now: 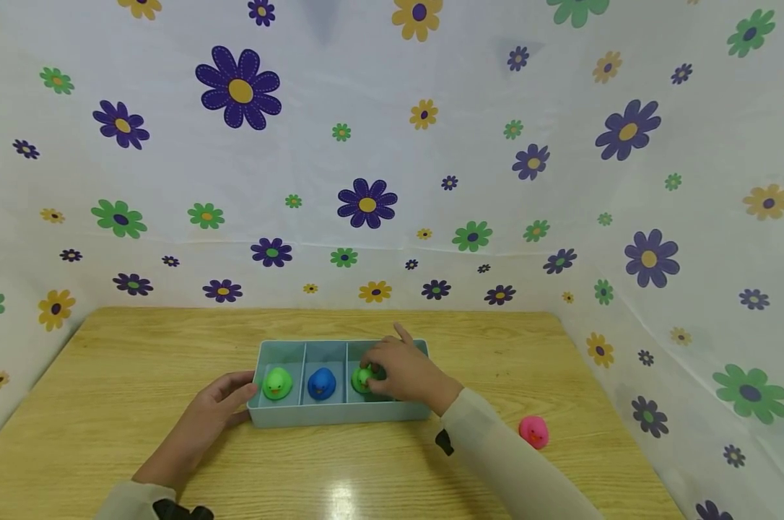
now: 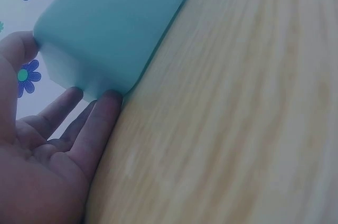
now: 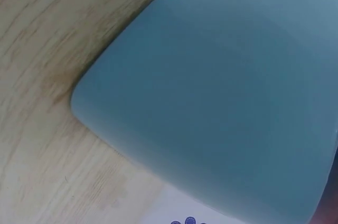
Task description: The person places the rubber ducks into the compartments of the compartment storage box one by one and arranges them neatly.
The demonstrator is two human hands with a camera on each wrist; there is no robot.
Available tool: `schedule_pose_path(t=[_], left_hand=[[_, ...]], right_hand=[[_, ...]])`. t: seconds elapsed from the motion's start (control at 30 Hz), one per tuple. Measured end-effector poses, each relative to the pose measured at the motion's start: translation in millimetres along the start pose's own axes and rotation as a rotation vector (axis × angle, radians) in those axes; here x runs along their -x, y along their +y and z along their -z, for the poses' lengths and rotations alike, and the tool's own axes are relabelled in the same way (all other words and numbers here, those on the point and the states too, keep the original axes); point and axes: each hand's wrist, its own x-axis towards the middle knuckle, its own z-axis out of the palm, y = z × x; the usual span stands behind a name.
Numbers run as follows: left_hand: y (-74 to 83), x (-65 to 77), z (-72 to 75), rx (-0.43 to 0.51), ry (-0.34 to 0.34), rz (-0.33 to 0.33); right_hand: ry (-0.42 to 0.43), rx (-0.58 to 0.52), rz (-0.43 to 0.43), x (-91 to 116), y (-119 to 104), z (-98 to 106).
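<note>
A pale blue divided box (image 1: 340,414) stands on the wooden table. My left hand (image 1: 218,404) touches its left end; in the left wrist view the hand's fingers (image 2: 97,129) reach the end wall, low near the table, and the thumb touches the rim corner. My right hand (image 1: 408,370) reaches into the box and pinches a green toy duck (image 1: 361,378), partly covered by the fingers. Another green duck (image 1: 277,383) sits in the leftmost compartment, and a blue duck (image 1: 322,383) is in the one beside it. The right hand hides the box's right part.
A pink toy duck (image 1: 533,432) lies on the table (image 1: 496,354) to the right of the box, beside the right sleeve (image 1: 502,448). White cloth (image 1: 301,159) with flower prints hangs behind the table and along its right side.
</note>
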Motion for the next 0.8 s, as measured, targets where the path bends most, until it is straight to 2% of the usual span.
schedule_pose_path(t=[0.27, 0.4, 0.5, 0.63, 0.8], left_hand=[[1.7, 1.7, -1.1, 0.003, -0.006, 0.003], [0.8, 1.0, -0.9, 0.002, 0.000, 0.011], [0.5, 0.6, -0.8, 0.005, 0.001, 0.017], [0.3, 0.2, -0.8, 0.008, -0.005, 0.019], [-0.1, -0.7, -1.1, 0.015, 0.004, 0.019]], right_hand=[[-0.005, 0.044, 0.007, 2, 0, 0], [0.044, 0.052, 0.064, 6, 1, 3], [0.085, -0.009, 0.100, 14, 4, 11], [0.097, -0.119, 0.083, 38, 20, 26], [0.147, -0.283, 0.006, 86, 57, 41]])
